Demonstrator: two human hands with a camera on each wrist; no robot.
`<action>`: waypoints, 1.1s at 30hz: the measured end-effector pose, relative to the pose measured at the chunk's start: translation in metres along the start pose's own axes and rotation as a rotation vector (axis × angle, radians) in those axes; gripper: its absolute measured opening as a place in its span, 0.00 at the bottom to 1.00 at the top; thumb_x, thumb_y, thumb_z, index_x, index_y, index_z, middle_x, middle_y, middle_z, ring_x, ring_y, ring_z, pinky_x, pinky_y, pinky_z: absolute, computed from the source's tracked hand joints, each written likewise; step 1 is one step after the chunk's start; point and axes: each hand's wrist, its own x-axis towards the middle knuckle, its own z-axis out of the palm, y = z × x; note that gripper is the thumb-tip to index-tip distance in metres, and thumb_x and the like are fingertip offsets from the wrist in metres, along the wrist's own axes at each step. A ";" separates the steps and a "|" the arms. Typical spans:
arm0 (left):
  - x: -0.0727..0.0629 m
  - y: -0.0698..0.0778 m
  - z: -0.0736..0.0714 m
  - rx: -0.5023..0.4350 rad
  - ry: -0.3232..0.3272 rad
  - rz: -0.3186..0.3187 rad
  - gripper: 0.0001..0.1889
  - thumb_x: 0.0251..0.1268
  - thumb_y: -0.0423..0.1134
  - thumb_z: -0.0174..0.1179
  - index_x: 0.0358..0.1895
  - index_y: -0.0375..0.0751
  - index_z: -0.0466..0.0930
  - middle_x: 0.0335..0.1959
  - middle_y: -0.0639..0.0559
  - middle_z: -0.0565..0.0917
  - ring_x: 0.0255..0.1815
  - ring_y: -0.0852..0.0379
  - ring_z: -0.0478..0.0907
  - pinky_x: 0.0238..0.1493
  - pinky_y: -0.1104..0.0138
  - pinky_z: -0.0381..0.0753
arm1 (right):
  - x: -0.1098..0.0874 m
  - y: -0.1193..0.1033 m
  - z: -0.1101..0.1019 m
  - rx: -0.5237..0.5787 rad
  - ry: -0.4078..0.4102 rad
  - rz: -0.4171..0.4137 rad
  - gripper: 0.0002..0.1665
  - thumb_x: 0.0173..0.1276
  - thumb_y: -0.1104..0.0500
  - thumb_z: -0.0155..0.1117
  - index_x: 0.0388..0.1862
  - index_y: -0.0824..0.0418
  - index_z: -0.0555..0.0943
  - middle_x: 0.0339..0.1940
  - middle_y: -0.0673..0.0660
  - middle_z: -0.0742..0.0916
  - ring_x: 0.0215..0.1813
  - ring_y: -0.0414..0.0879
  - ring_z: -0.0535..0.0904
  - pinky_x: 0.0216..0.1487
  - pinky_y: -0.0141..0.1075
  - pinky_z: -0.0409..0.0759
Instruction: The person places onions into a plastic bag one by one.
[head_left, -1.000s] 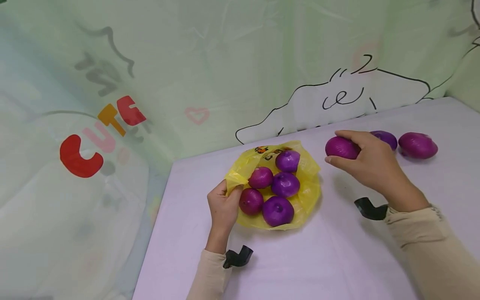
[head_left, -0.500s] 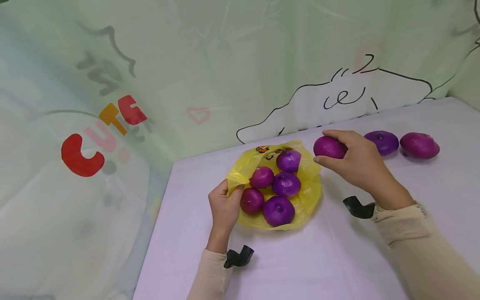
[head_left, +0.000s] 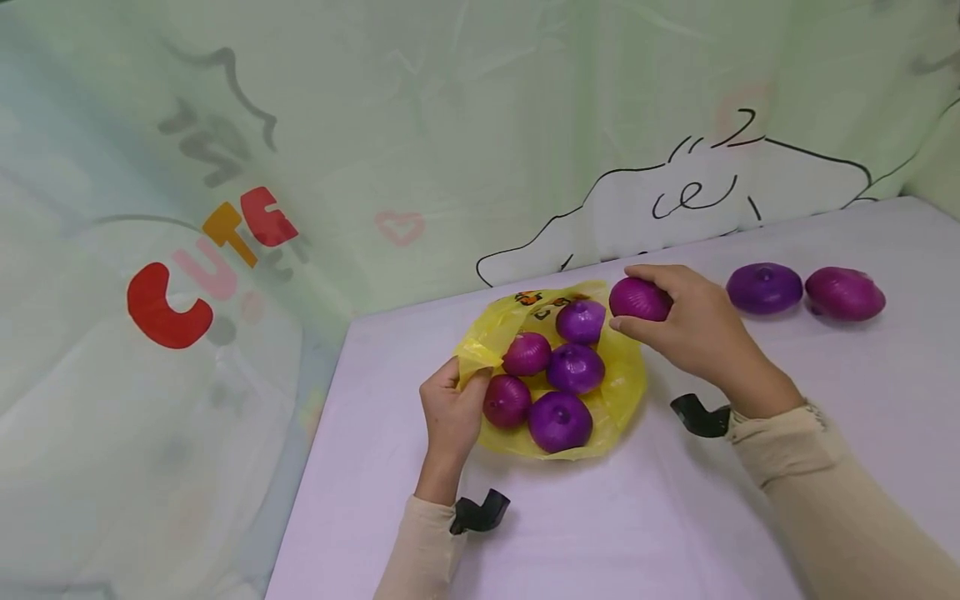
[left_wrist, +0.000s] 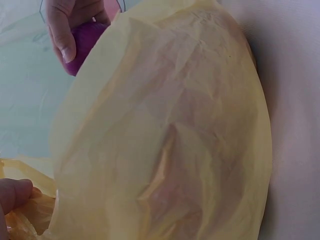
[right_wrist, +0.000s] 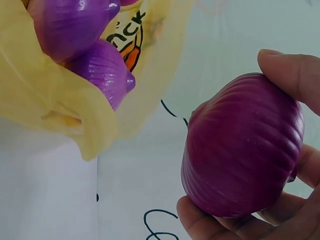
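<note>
- The right hand point(head_left: 697, 329) grips one reddish-purple onion point(head_left: 639, 299); in the head view the thumb is curled under it and the fingers are over its top, and the fingertips point to the left.
- The relation which seems to count most is this one: the held onion is just beside the upper right rim of the yellow plastic bag point(head_left: 626, 367), on the outer side. In the right wrist view a gap is seen between the two, so they are apart.
- The bag therefore lies to the left of the right fingertips and somewhat nearer to the person, with its mouth facing upward.
- The long axis of the held onion is not so easy to judge, because its form is almost round. In the right wrist view the ribs run from a small tip at the bag side back to the palm side.
- The left hand point(head_left: 452, 408) pinches the left rim of the bag between thumb and fingers; it is on the opposite side of the bag, so the right hand is the nearer one to this upper right rim.
- Inside the bag sit five purple onions point(head_left: 576, 368), close together.
- To the right of the right hand, a dark violet onion point(head_left: 765, 288) and a magenta onion point(head_left: 845, 293) lie side by side on the white table point(head_left: 570, 525); whether these two touch, one cannot tell.
</note>
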 end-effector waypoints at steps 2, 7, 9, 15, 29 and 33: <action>0.000 0.000 0.000 0.003 -0.001 0.000 0.08 0.68 0.30 0.64 0.44 0.32 0.90 0.40 0.44 0.92 0.35 0.56 0.83 0.40 0.68 0.87 | 0.001 -0.002 0.002 -0.003 -0.001 -0.009 0.43 0.66 0.51 0.77 0.75 0.64 0.72 0.71 0.73 0.75 0.63 0.70 0.74 0.51 0.64 0.84; 0.000 0.000 0.000 0.010 -0.003 0.001 0.08 0.68 0.30 0.64 0.45 0.33 0.90 0.41 0.45 0.92 0.37 0.56 0.85 0.41 0.67 0.87 | 0.005 -0.007 0.006 0.005 -0.014 -0.028 0.42 0.66 0.53 0.77 0.75 0.65 0.73 0.71 0.72 0.76 0.63 0.70 0.75 0.52 0.63 0.84; 0.001 0.000 0.000 0.009 -0.003 0.001 0.08 0.68 0.30 0.64 0.46 0.33 0.90 0.41 0.45 0.92 0.37 0.56 0.85 0.41 0.66 0.88 | 0.006 -0.009 0.008 0.014 -0.022 -0.031 0.42 0.66 0.54 0.77 0.75 0.65 0.73 0.71 0.72 0.76 0.63 0.69 0.75 0.52 0.63 0.84; 0.001 -0.001 -0.001 -0.001 0.002 -0.008 0.08 0.67 0.29 0.64 0.44 0.32 0.90 0.40 0.44 0.92 0.35 0.57 0.84 0.39 0.68 0.87 | 0.011 -0.014 0.014 0.030 -0.049 -0.027 0.41 0.67 0.54 0.76 0.75 0.66 0.72 0.71 0.71 0.76 0.64 0.68 0.75 0.55 0.62 0.83; 0.002 0.000 -0.001 -0.020 0.001 -0.002 0.07 0.67 0.28 0.64 0.43 0.32 0.91 0.37 0.43 0.91 0.31 0.58 0.81 0.36 0.70 0.84 | 0.023 -0.022 0.031 0.021 -0.128 -0.010 0.41 0.67 0.53 0.75 0.75 0.64 0.72 0.74 0.69 0.74 0.70 0.68 0.72 0.63 0.63 0.78; 0.002 -0.001 -0.001 -0.020 -0.002 -0.001 0.08 0.67 0.29 0.64 0.43 0.32 0.91 0.38 0.43 0.92 0.33 0.58 0.82 0.37 0.69 0.85 | 0.027 -0.023 0.038 0.019 -0.161 0.003 0.41 0.68 0.53 0.74 0.76 0.63 0.71 0.74 0.69 0.74 0.69 0.68 0.72 0.63 0.63 0.79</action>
